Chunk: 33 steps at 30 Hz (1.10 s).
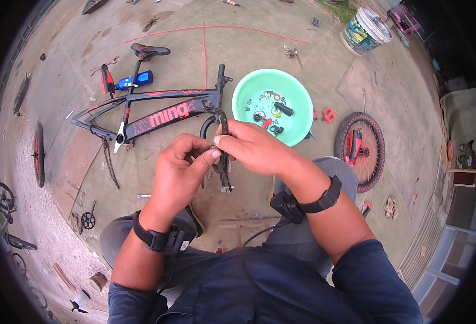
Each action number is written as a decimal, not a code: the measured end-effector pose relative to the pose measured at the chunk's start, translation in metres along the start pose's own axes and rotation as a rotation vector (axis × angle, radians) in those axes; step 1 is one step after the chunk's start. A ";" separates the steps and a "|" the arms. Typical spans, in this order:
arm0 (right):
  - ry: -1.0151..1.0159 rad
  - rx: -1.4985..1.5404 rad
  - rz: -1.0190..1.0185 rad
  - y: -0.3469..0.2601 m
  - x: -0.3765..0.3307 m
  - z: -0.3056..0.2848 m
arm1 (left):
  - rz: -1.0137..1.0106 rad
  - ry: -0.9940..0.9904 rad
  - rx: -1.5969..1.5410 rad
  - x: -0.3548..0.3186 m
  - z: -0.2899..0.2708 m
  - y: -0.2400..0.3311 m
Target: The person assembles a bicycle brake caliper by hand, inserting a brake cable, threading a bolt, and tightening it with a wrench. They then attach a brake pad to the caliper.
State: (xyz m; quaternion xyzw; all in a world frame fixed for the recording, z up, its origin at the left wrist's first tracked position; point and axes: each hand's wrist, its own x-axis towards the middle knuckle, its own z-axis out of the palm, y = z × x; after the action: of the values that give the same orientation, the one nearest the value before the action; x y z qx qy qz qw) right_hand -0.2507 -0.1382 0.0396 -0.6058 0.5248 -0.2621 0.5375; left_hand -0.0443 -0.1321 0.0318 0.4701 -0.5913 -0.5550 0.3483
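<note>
A black bicycle frame with red markings (162,120) lies on its side on the concrete, its saddle (150,51) still on the seat post. The black front fork (224,179) points toward me from the frame's head tube. My right hand (253,144) is closed round a fork leg, thumb on top. Against the same leg, my left hand (179,164) pinches with thumb and forefinger at a small part. The fingers hide most of that part, so its kind does not show.
A mint-green basin (302,89) of small bicycle parts stands right of the fork. Further right are red pedals (328,115) and a wheel (360,152). Near the left lie a chain (109,163), a crankset (88,219) and a wrench (143,196). A bucket (365,32) stands at far right.
</note>
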 end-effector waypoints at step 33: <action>-0.139 0.312 0.180 0.002 -0.001 -0.006 | 0.009 -0.051 -0.062 -0.001 0.000 0.007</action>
State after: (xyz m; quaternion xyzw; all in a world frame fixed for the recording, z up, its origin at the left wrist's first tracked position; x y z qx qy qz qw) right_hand -0.2574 -0.1391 0.0395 -0.4825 0.4914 -0.2488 0.6811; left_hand -0.0447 -0.1316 0.0386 0.4423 -0.5845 -0.5833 0.3500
